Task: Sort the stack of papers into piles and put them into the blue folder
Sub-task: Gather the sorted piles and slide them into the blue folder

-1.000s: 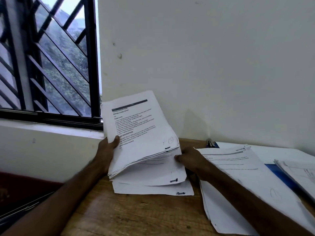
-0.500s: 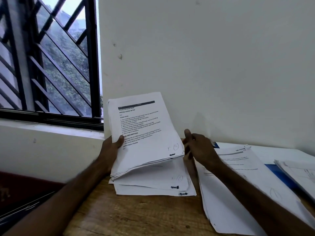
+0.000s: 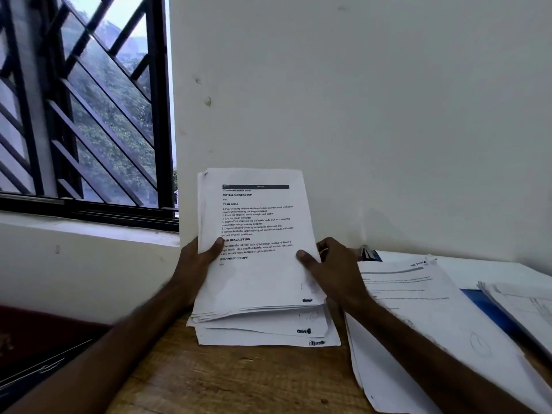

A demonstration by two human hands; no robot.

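White printed paper stack [image 3: 257, 276] tilts up off the wooden desk [image 3: 239, 380], left hand [image 3: 194, 264] and right hand [image 3: 334, 270] each clamping a side edge; blue flat folder [image 3: 490, 312] lies right, under loose white sheets [image 3: 418, 318].

Bare bench [image 3: 239, 380] wood lies open in front of the stack of papers [image 3: 260, 282]. Wall [image 3: 388, 144] right behind it, no way through there. Rightward, a spread pile [image 3: 418, 324] blocks the bench, only a narrow gap between.
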